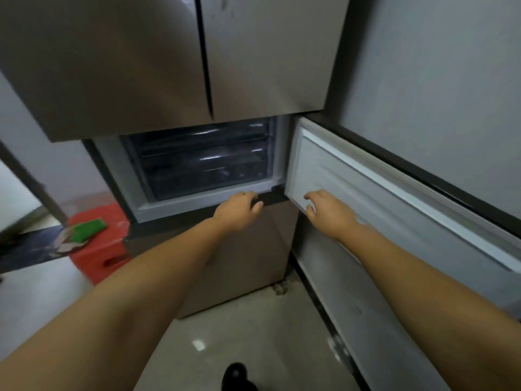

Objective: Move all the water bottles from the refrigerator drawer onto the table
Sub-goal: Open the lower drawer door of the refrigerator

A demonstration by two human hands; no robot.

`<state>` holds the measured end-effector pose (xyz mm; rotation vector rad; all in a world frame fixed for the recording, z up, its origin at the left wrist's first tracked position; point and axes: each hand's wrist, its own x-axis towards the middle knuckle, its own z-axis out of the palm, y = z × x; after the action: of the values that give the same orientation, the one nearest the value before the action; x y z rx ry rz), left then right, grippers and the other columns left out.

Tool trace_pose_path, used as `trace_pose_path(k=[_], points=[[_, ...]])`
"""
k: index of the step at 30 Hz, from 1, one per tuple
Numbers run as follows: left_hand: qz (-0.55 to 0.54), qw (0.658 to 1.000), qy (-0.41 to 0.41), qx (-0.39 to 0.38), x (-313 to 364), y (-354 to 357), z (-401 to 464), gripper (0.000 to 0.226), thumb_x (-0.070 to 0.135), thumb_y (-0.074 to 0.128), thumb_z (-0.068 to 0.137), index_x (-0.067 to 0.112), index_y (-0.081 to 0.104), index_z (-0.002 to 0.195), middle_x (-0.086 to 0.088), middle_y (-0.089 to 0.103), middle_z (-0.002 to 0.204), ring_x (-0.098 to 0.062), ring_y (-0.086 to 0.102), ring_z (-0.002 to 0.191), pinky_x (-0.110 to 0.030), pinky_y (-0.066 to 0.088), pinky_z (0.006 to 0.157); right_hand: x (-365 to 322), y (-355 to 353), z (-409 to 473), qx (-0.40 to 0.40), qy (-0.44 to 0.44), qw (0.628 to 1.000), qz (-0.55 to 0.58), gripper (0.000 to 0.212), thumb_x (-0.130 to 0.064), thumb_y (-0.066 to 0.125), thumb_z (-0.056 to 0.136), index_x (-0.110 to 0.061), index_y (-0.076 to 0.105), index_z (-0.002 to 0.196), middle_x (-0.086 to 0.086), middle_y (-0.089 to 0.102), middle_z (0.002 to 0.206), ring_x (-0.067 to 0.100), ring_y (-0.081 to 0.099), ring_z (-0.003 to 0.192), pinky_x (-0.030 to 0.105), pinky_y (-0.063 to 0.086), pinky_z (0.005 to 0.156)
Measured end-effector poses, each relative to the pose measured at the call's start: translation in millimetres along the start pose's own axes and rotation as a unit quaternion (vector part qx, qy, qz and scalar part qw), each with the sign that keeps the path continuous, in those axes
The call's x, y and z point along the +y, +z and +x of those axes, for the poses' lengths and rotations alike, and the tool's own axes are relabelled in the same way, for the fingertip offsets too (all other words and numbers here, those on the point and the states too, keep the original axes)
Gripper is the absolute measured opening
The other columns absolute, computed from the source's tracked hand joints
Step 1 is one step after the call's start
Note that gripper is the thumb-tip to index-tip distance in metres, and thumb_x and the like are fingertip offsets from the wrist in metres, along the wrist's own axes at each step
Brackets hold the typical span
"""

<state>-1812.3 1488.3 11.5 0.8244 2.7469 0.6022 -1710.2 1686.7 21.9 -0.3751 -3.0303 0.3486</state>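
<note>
Head view, looking down at the tall brown-grey metal refrigerator (pixel 158 60). Its two upper doors are closed, the seam between them running top to bottom. Below them a lower compartment stands open; its grey door with white inner lining (pixel 366 187) is swung out to the right, long axis running from the hinge edge near centre out toward the right border.

Inside the opening sit three dark translucent plastic drawers (pixel 203 162), stacked one above another. Each drawer's long axis runs left to right, and the fronts face the person. All three appear pushed in. Contents are too dark and blurred to resolve; no water bottle can be made out, so the position and heading of the bottles cannot be told.

The left hand (pixel 239 211) reaches forward on a bare arm to the lower sill of the open compartment, below the bottom drawer. Its fingers are curled downward at the sill's dark edge, thumb out to the right; whether they actually grip the edge or only rest on it cannot be told through the motion blur.

The right hand (pixel 327 210) lies against the white inner lining of the open door near its lower left corner, fingers loosely spread and fairly straight, gripping nothing.

Left of the refrigerator: a red plastic stool (pixel 98 249) on the pale floor, with a green rectangular sponge-like block (pixel 88 228) on top. A black shoe tip (pixel 235 375) shows at the bottom edge.
</note>
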Motion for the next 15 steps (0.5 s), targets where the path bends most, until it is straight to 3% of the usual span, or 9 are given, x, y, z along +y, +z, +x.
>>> trace_pose_path(k=[3,6,9,11,13,15], points=[[-0.085,0.992,-0.087,0.027,-41,-8,2,0.033,0.036,0.038,0.100,0.014,0.056,0.115,-0.007,0.062,0.107,-0.023,0.057,0.091,-0.035,0.046,0.079,-21,23,35,-0.037,-0.011,0.999,0.014,0.039,-0.023,0.043,0.097,-0.014,0.052,0.134,0.012,0.055,0.133,0.031,0.055,0.118,0.037,0.045,0.093],[-0.174,0.970,-0.160,0.058,-73,-15,19,0.035,0.033,0.039,0.101,0.007,0.057,0.117,-0.007,0.060,0.103,-0.026,0.057,0.094,-0.033,0.042,0.080,-43,38,74,-0.055,-0.013,0.998,0.042,0.034,-0.022,0.043,0.098,-0.009,0.059,0.124,0.016,0.062,0.124,0.033,0.058,0.112,0.038,0.048,0.091],[-0.267,0.935,-0.218,0.089,-105,-22,51,0.026,0.025,0.040,0.100,0.007,0.058,0.094,-0.017,0.062,0.100,-0.030,0.058,0.089,-0.040,0.048,0.083,-62,51,122,-0.077,0.013,0.990,0.115,0.031,-0.020,0.040,0.099,-0.003,0.064,0.110,0.017,0.066,0.110,0.034,0.061,0.098,0.037,0.050,0.083],[-0.331,0.902,-0.253,0.113,-122,-29,77,0.021,0.018,0.041,0.099,0.008,0.056,0.088,-0.017,0.061,0.096,-0.028,0.057,0.085,-0.039,0.049,0.082,-74,59,156,-0.113,0.068,0.960,0.246,0.032,-0.019,0.039,0.100,0.000,0.063,0.109,0.016,0.067,0.108,0.028,0.064,0.088,0.036,0.054,0.075],[-0.402,0.858,-0.295,0.124,-136,-40,104,0.019,0.014,0.041,0.099,0.006,0.057,0.103,-0.019,0.060,0.099,-0.027,0.057,0.085,-0.038,0.047,0.077,-88,64,189,-0.166,0.136,0.900,0.378,0.029,-0.017,0.039,0.101,-0.004,0.059,0.115,0.014,0.064,0.112,0.020,0.062,0.081,0.029,0.053,0.067],[-0.493,0.795,-0.331,0.122,-147,-48,124,0.027,0.013,0.041,0.099,0.003,0.053,0.121,-0.019,0.060,0.103,-0.024,0.059,0.082,-0.034,0.048,0.070,-102,63,214,-0.183,0.185,0.846,0.466,0.031,-0.015,0.038,0.102,-0.003,0.053,0.128,0.017,0.060,0.121,0.025,0.063,0.096,0.032,0.053,0.077]])
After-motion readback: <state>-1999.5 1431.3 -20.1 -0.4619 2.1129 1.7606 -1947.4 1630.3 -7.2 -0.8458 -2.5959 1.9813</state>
